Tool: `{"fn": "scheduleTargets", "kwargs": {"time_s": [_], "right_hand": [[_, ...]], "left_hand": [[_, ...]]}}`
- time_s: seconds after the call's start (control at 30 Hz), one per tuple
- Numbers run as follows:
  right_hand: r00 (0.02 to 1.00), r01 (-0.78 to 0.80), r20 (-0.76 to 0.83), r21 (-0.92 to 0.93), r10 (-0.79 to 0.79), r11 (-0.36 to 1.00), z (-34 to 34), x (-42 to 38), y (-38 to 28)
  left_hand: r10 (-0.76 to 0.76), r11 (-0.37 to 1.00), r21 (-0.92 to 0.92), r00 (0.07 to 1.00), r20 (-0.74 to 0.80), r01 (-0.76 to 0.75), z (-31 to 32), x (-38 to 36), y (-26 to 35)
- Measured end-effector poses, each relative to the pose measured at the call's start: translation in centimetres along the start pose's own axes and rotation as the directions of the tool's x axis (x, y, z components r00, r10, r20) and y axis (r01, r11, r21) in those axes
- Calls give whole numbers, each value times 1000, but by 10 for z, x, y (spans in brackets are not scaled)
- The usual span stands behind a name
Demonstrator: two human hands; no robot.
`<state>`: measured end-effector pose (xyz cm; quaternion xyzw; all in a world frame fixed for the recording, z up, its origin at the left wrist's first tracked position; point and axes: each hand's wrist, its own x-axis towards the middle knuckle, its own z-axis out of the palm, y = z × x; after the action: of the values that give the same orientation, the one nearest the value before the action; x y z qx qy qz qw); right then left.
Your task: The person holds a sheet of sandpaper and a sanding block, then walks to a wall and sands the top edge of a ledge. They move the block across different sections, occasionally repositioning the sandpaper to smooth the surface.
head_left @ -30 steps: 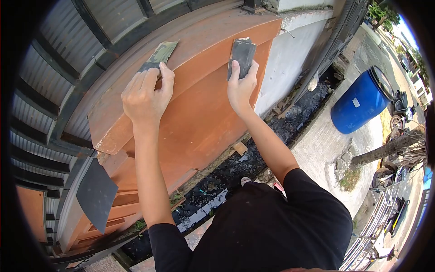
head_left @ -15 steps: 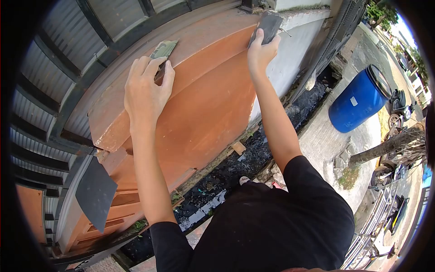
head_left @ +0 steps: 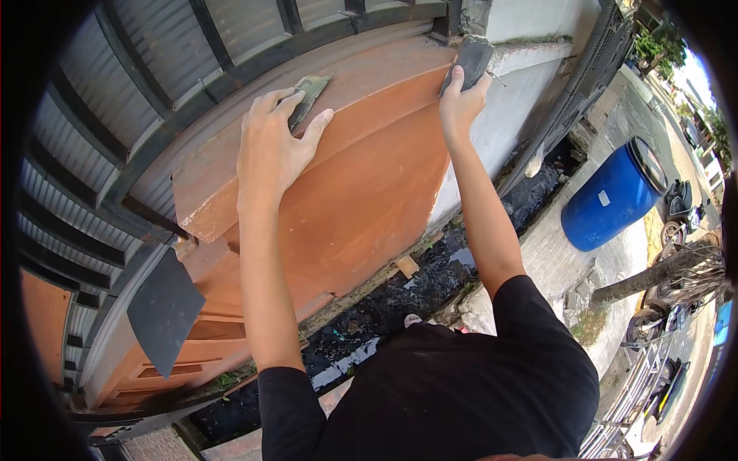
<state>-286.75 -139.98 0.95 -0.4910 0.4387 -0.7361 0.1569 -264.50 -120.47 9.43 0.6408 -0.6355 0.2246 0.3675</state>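
My left hand [head_left: 269,150] is over the orange-painted ledge [head_left: 369,81] with its fingers curled onto a worn, grey-green flat piece [head_left: 309,96]. The thumb stands away from that piece, and the fingers hide its near edge. At the far right end of the ledge, my right hand [head_left: 463,100] grips a dark grey rectangular piece [head_left: 471,58] that looks like folded sandpaper. Its thumb lies across the face, while the other fingers are mostly hidden behind it.
A dark grey sheet [head_left: 165,311] hangs by the ledge's left end. Metal bars [head_left: 188,115] run behind the ledge. Below lies a ditch of dark water [head_left: 384,326]. On the concrete to the right are a blue drum [head_left: 611,200] and a tree trunk [head_left: 653,269].
The view has shifted, so both hands appear farther right. My left thumb has moved away from the grey-green piece. The right hand keeps its grip on the dark grey piece.
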Motion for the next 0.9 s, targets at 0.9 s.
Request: {"fn": "scheduleTargets", "kwargs": {"time_s": [0.9], "right_hand": [[348,720,824,71,-447,690,16,56,-73]], "left_hand": [[-111,927,-375,963,-245,12,-13,3,-14]]}}
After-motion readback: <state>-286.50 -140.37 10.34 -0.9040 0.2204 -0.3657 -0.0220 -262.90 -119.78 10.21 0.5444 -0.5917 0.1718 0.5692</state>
